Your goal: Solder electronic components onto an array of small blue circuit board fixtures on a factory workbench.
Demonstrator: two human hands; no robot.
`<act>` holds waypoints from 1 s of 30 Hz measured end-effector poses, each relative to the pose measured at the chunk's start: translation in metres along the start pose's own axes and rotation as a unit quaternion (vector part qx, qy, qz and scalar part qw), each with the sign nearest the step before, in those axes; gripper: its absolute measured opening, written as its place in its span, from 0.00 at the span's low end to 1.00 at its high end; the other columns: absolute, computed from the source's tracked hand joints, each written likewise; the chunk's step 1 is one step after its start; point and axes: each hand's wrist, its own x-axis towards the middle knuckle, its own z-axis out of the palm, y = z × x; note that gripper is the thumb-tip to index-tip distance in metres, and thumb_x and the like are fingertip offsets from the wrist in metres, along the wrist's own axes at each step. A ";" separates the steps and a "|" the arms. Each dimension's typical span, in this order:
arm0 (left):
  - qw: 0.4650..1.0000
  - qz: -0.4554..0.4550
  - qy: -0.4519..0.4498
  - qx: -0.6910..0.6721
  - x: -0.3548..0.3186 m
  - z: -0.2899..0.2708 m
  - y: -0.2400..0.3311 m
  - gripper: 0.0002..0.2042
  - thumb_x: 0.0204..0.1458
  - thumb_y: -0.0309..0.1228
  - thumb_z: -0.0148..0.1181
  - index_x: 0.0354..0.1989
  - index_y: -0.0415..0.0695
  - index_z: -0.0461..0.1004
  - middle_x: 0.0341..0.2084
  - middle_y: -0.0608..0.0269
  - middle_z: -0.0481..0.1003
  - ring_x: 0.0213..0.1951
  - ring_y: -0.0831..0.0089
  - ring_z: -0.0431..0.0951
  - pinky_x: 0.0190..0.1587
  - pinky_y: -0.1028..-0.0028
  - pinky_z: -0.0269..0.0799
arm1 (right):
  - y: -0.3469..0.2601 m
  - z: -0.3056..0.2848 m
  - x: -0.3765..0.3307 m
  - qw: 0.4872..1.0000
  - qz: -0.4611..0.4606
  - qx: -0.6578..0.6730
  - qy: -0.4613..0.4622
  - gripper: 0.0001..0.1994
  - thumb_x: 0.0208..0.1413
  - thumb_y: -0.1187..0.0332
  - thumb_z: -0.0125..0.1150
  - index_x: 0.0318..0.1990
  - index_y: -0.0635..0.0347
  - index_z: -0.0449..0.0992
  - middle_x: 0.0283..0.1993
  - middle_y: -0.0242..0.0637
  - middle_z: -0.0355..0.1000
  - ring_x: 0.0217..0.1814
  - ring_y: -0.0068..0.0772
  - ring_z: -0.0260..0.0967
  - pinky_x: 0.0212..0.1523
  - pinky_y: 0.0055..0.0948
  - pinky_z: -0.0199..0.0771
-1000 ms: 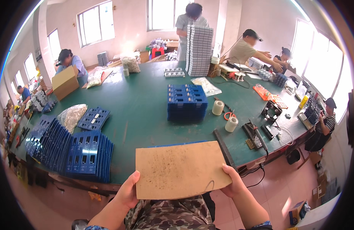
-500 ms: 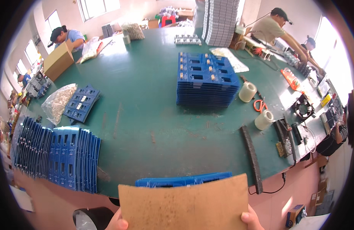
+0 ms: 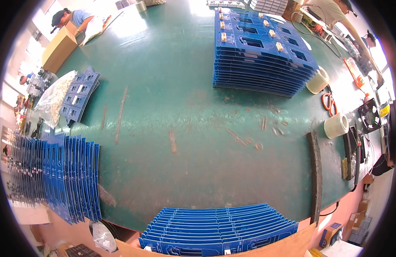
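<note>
Neither of my hands shows in the head view; both are below the lower edge. A brown cardboard sheet [image 3: 292, 246] runs along the bottom of the picture, only its top rim visible. Just beyond it, a fanned stack of blue circuit boards [image 3: 215, 227] lies at the near edge of the green table [image 3: 176, 107]. I cannot see whether the sheet is held.
A tall stack of blue boards [image 3: 262, 51] stands far right, and a row of upright blue boards [image 3: 56, 171] fills the left. Two tape rolls [image 3: 318, 80] [image 3: 336, 125], a black strip [image 3: 316, 171] and a fan [image 3: 370, 115] lie right. People work at the far left [image 3: 71, 19] and far right [image 3: 335, 8].
The camera has dipped down and closer over the table. The cardboard sheet has sunk to the lower edge, my hands have dropped out of sight, and the near fanned boards now show fully.
</note>
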 end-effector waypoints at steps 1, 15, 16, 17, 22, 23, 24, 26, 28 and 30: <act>1.000 -0.003 -0.001 0.000 0.001 0.000 0.001 0.50 0.44 0.49 0.70 0.69 0.39 0.46 0.65 0.54 0.57 0.65 0.62 0.59 0.64 0.59 0.57 | -0.004 0.000 0.003 1.000 0.004 -0.004 -0.004 0.56 0.44 0.58 0.70 0.73 0.62 0.34 0.73 0.44 0.46 0.75 0.39 0.43 0.70 0.41 0.45; 1.000 -0.011 -0.023 0.009 0.003 -0.001 0.010 0.51 0.44 0.49 0.70 0.70 0.40 0.43 0.65 0.52 0.55 0.65 0.61 0.58 0.63 0.57 0.57 | -0.025 0.007 0.016 0.999 0.019 -0.032 -0.024 0.56 0.42 0.57 0.69 0.71 0.66 0.35 0.71 0.48 0.50 0.73 0.42 0.47 0.69 0.41 0.47; 1.000 -0.010 -0.024 0.009 0.003 -0.001 0.010 0.51 0.44 0.49 0.70 0.70 0.40 0.43 0.65 0.51 0.54 0.65 0.61 0.58 0.63 0.56 0.57 | -0.025 0.008 0.016 0.999 0.020 -0.031 -0.024 0.56 0.42 0.57 0.69 0.71 0.66 0.35 0.71 0.48 0.50 0.72 0.42 0.48 0.69 0.41 0.48; 1.000 -0.009 -0.024 0.011 0.004 -0.001 0.010 0.51 0.44 0.49 0.70 0.70 0.40 0.43 0.65 0.51 0.54 0.65 0.61 0.57 0.63 0.56 0.57 | -0.026 0.007 0.016 0.999 0.022 -0.032 -0.025 0.55 0.42 0.57 0.69 0.71 0.66 0.36 0.71 0.48 0.51 0.72 0.42 0.48 0.68 0.41 0.48; 0.999 0.026 -0.036 0.024 0.005 0.001 0.014 0.52 0.44 0.49 0.70 0.70 0.40 0.41 0.65 0.51 0.53 0.65 0.61 0.57 0.63 0.55 0.57 | -0.027 0.007 0.017 0.999 0.023 -0.033 -0.029 0.53 0.43 0.57 0.69 0.70 0.66 0.39 0.69 0.47 0.53 0.71 0.42 0.51 0.67 0.40 0.51; 0.997 0.054 -0.040 0.039 0.004 0.004 0.015 0.52 0.44 0.49 0.70 0.70 0.40 0.41 0.65 0.51 0.53 0.65 0.60 0.57 0.63 0.55 0.56 | -0.027 0.006 0.017 0.999 0.024 -0.033 -0.031 0.52 0.43 0.57 0.69 0.70 0.66 0.40 0.69 0.47 0.53 0.70 0.42 0.51 0.67 0.40 0.51; 0.999 0.021 -0.030 0.027 0.002 0.005 0.017 0.56 0.41 0.49 0.72 0.70 0.41 0.37 0.66 0.51 0.50 0.66 0.61 0.54 0.64 0.55 0.54 | -0.027 0.006 0.018 0.999 0.023 -0.033 -0.031 0.52 0.43 0.57 0.69 0.70 0.66 0.41 0.69 0.47 0.54 0.70 0.42 0.52 0.67 0.40 0.52; 0.997 -0.077 0.003 -0.008 0.000 0.006 0.020 0.70 0.31 0.51 0.78 0.71 0.44 0.23 0.70 0.54 0.41 0.70 0.61 0.45 0.67 0.57 0.46 | -0.026 0.006 0.018 0.999 0.024 -0.033 -0.034 0.51 0.44 0.57 0.69 0.70 0.66 0.42 0.68 0.47 0.55 0.69 0.42 0.53 0.66 0.39 0.53; 0.998 -0.068 -0.001 -0.001 0.000 0.005 0.020 0.68 0.32 0.51 0.78 0.71 0.44 0.25 0.69 0.54 0.43 0.69 0.61 0.47 0.67 0.56 0.47 | -0.027 0.005 0.019 0.998 0.024 -0.035 -0.037 0.50 0.44 0.57 0.69 0.69 0.67 0.44 0.68 0.47 0.56 0.69 0.42 0.54 0.65 0.39 0.54; 0.998 -0.059 -0.006 0.005 -0.001 0.004 0.019 0.66 0.34 0.50 0.77 0.71 0.44 0.28 0.69 0.53 0.45 0.69 0.61 0.48 0.66 0.56 0.49 | -0.028 0.005 0.020 0.998 0.024 -0.034 -0.039 0.49 0.45 0.57 0.69 0.69 0.67 0.45 0.67 0.46 0.57 0.68 0.42 0.55 0.65 0.39 0.55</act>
